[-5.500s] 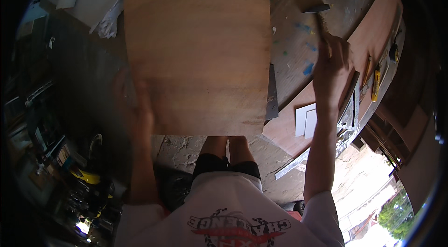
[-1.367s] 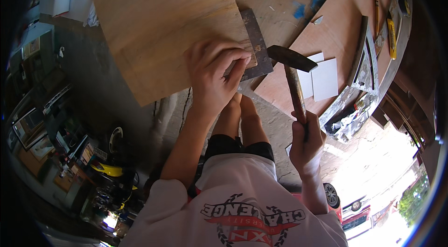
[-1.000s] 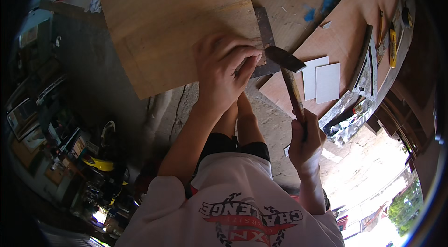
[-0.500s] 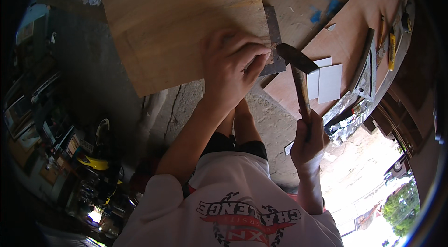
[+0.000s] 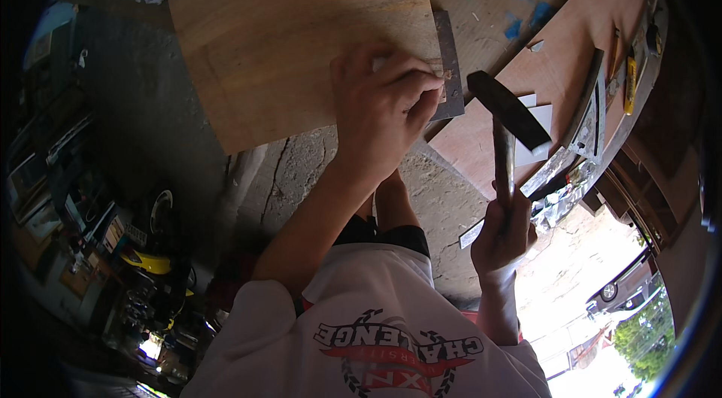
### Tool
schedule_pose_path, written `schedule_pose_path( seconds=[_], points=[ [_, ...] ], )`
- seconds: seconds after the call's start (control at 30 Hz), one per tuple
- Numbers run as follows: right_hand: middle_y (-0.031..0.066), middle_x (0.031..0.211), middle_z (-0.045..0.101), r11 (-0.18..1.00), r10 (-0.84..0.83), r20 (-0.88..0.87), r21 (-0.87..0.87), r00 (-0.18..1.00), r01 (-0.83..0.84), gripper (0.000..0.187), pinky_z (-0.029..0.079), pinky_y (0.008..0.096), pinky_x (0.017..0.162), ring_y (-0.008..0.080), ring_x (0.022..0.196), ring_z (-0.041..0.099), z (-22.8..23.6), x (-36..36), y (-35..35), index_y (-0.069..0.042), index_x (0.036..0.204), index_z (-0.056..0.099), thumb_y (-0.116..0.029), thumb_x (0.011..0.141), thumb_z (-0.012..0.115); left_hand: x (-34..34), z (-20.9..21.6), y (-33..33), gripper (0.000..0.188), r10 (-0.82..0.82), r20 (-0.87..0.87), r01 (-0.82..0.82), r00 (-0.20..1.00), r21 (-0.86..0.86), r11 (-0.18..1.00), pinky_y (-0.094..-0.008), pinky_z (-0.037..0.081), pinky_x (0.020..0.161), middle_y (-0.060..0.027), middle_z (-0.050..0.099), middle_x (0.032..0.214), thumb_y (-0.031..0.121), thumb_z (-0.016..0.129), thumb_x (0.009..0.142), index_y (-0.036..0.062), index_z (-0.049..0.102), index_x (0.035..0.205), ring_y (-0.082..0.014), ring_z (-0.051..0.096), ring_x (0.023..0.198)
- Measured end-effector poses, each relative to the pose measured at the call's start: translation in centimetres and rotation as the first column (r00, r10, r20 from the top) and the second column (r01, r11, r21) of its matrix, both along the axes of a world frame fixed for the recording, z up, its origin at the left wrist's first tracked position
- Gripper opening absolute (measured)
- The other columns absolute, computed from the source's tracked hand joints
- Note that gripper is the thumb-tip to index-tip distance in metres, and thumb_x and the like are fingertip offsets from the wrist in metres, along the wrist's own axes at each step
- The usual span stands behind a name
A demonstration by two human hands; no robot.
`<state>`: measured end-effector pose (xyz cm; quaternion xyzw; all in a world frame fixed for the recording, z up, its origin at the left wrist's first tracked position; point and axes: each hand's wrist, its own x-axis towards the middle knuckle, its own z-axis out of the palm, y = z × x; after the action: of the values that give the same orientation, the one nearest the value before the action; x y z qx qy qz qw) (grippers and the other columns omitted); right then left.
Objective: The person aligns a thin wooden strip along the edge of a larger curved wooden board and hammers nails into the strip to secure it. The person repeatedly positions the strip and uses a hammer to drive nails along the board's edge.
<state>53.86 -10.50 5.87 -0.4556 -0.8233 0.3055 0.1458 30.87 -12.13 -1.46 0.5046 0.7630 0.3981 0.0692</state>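
Pinching a small nail (image 5: 447,75) at the plywood board's (image 5: 301,29) edge, left hand (image 5: 383,108); right hand (image 5: 502,229) gripping a dark-headed hammer (image 5: 505,108)

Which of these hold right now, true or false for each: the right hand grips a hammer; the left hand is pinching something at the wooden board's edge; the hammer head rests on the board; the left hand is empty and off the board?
1. The right hand grips a hammer by its handle. True.
2. The left hand pinches something small at the right edge of the wooden board. True; what it pinches is too small to tell.
3. The hammer head rests on the board. False: it is held clear, to the right of the board.
4. The left hand is off the board. False: it lies on the board's lower right corner.
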Motion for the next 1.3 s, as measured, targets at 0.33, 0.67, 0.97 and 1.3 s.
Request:
schedule_pose_path(
  seconds=[0.33,0.67,0.97,1.3],
  points=[
    [0.0203,0.084,0.069,1.000,0.015,0.013,0.025,1.000,-0.015,0.024,0.054,0.0402,0.055,0.0354,0.068,0.073,-0.3,0.1,-0.2,0.004,0.121,0.061,-0.005,0.098,0.063,0.2,0.3,0.0,0.014,0.002,-0.012,-0.002,1.000,-0.023,1.000,-0.0382,0.038,0.091,0.0099,0.073,0.092,0.011,0.085,0.075,0.0177,0.077,0.084,-0.0188,0.062,0.096],
    [0.0142,0.076,0.065,0.987,-0.054,0.030,-0.150,0.998,0.058,0.023,0.050,0.0369,0.053,0.0256,0.060,0.067,-0.1,-0.1,-0.1,0.003,0.121,0.062,-0.011,0.103,0.059,0.1,0.3,-0.1,0.018,-0.010,0.002,0.010,1.000,-0.042,0.999,-0.0387,0.040,0.090,0.0091,0.073,0.092,0.013,0.086,0.073,0.0184,0.078,0.089,-0.0191,0.062,0.097],
    [-0.0037,0.066,0.052,0.418,-0.530,-0.092,-0.894,0.843,0.165,0.042,0.031,0.0205,0.049,0.0011,0.054,0.044,-0.5,0.8,-2.4,0.001,0.143,0.045,-0.025,0.110,0.051,-7.1,2.2,2.3,0.098,-0.730,-0.099,0.635,0.677,-0.422,0.647,-0.0531,0.027,0.124,-0.0121,0.042,0.153,0.039,0.093,0.063,0.0206,0.051,0.149,-0.0331,0.041,0.142],
    [-0.0020,0.061,0.045,0.267,-0.615,-0.096,-0.959,0.783,0.091,0.041,0.026,0.0208,0.041,0.0032,0.044,0.036,-1.0,-0.2,-2.9,0.005,0.143,0.042,-0.021,0.111,0.044,-9.0,0.0,5.8,0.072,-0.928,-0.144,0.800,0.343,-0.473,0.369,-0.0574,0.027,0.125,-0.0141,0.050,0.126,0.058,0.071,0.078,0.0081,0.054,0.128,-0.0350,0.048,0.128]
  ],
)
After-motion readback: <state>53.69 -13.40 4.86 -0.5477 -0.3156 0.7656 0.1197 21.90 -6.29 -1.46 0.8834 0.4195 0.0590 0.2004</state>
